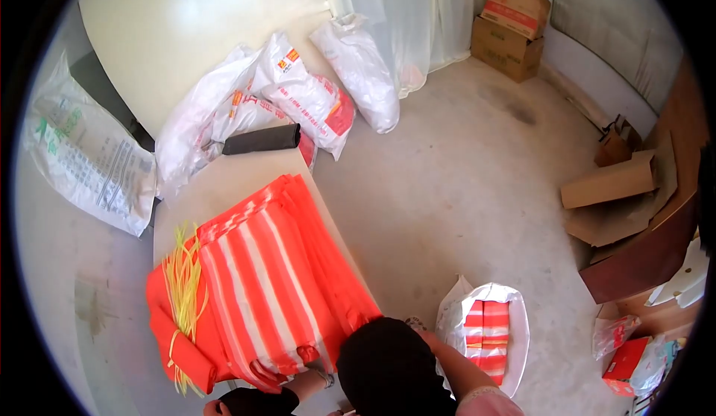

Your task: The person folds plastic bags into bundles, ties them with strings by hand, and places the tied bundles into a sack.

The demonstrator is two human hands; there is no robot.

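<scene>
My left hand (216, 408) shows only slightly at the bottom edge, beside a black-clad leg (257, 401); its fingers cannot be made out. My right forearm (462, 371) reaches forward from a pink sleeve, past a rounded black shape, probably a knee (388, 371). The right hand (424, 334) is mostly hidden there, near the front edge of a stack of red-and-white striped plastic bags (261, 274). Yellow strips (183, 274) lie along the stack's left side. Below them is a red folded bundle (190, 360) with a yellow strip around it.
An open white sack (518, 341) on the floor at right holds striped bundles (485, 334). A dark roll (261, 139) lies on the table's (224, 181) far end, before filled white sacks (306, 99). Cardboard boxes (507, 47) stand far back; flattened cardboard (611, 185) lies right.
</scene>
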